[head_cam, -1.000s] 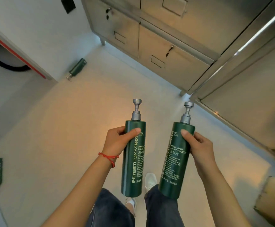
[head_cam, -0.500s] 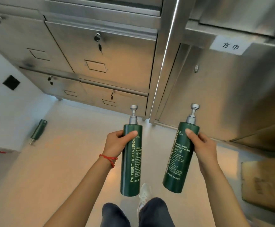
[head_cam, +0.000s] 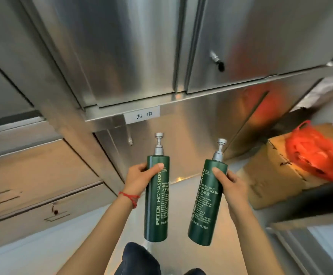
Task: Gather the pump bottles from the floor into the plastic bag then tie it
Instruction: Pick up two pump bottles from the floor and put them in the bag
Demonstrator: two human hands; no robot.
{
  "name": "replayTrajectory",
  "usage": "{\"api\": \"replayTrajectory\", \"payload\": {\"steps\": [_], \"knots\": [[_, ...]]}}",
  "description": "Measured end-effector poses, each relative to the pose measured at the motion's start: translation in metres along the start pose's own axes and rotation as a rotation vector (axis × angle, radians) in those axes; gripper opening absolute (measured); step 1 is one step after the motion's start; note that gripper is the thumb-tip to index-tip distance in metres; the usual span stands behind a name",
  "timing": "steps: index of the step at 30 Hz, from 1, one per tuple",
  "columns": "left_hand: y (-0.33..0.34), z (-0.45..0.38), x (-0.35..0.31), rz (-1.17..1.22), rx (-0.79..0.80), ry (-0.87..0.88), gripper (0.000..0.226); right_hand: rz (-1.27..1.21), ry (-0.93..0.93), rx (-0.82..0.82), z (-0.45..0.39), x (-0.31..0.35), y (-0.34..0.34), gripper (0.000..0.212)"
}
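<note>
While neither bottle is bagged yet, the left hand [head_cam: 139,178] grips one green pump bottle [head_cam: 156,197] at lower centre and the right hand [head_cam: 232,186] grips a second bottle [head_cam: 206,203] beside it, both upright. The red plastic bag [head_cam: 316,153] lies on a cardboard box [head_cam: 270,175] at right, so bagging and tying seemingly remain. Labels read "PETER THOMAS ROTH" and "MEGA-RICH HAND WASH"; a cabinet tag [head_cam: 141,116] reads "方巾".
</note>
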State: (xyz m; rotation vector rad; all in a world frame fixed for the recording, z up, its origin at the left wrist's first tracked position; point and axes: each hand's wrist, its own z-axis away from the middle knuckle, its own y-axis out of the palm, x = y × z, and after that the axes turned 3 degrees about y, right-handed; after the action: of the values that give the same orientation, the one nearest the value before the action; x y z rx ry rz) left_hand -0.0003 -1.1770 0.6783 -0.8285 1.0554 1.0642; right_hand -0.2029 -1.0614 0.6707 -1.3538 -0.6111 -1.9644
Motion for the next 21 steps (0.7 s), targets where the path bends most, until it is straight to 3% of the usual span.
{"api": "replayTrajectory", "payload": {"steps": [11, 21], "knots": [[0.138, -0.083, -0.046, -0.183, 0.506, 0.059, 0.009, -0.165, -0.030, -0.492, -0.018, 0.023, -0.081, 0.010], [0.325, -0.107, -0.055, -0.204, 0.723, 0.076, 0.009, -0.200, -0.060, -0.722, -0.072, 0.043, -0.217, 0.011]]}}
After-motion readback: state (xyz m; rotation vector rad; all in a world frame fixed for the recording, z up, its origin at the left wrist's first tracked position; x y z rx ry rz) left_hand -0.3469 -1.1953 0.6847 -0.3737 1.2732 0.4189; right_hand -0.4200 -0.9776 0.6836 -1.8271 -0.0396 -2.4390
